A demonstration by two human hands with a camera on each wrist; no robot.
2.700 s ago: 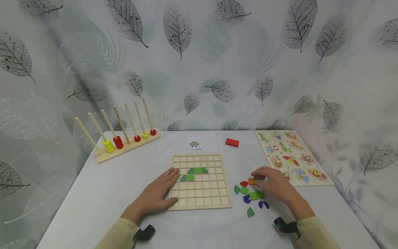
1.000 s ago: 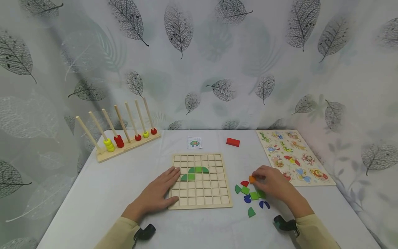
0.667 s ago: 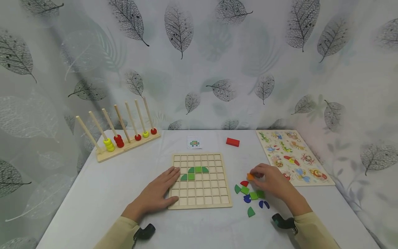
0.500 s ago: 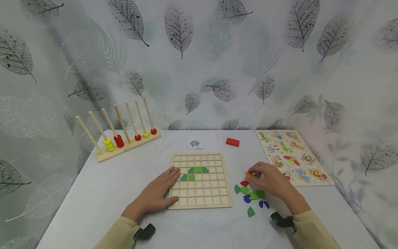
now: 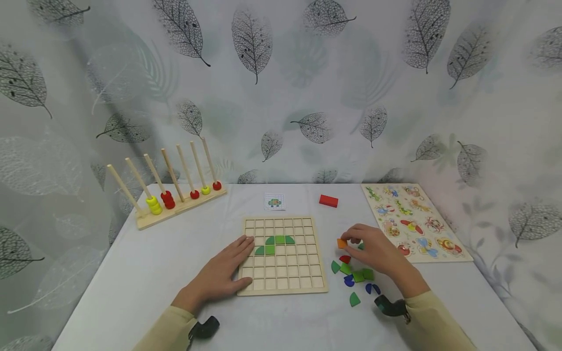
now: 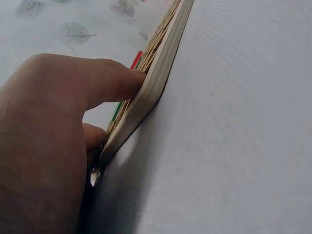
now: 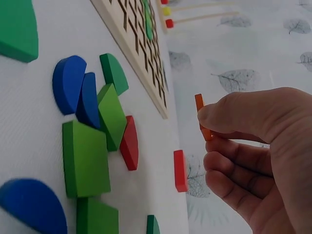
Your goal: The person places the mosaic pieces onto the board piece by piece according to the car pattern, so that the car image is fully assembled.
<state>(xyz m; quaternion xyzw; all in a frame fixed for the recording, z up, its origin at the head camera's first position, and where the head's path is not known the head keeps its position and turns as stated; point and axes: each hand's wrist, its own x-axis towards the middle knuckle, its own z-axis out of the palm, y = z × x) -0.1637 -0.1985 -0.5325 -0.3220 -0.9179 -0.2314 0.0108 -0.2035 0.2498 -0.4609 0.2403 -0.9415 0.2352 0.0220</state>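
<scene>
From the head view the right hand (image 5: 369, 248) seems only to touch a small orange piece (image 5: 342, 243), but the right wrist view shows more: the orange piece (image 7: 202, 117) is pinched by its edge between thumb and fingertips and is lifted above the table, not lying on it. The left wrist view shows what the head view cannot — the thumb of the left hand (image 6: 53, 141) presses against the side edge of the grid board (image 6: 156, 83), and the other fingers lie on top of the board. In the head view this left hand (image 5: 224, 273) lies flat with straight fingers on the left side of the grid board (image 5: 283, 287).

The surface is a white table (image 5: 145, 273) and behind it hangs a pale wall covering with printed grey leaves (image 5: 250, 44). On the table stand a wooden rod frame with red and yellow beads (image 5: 169, 195), a small pattern card (image 5: 274, 201), a red block (image 5: 328, 201) and an animal puzzle board (image 5: 412, 222).

The orange piece is held just right of the grid board, above a loose group of green, blue and red pieces (image 5: 353, 278) — these lie between the board and the right wrist. Some green pieces (image 5: 274, 243) already sit in the board's cells, near the fingertips of the left hand.
</scene>
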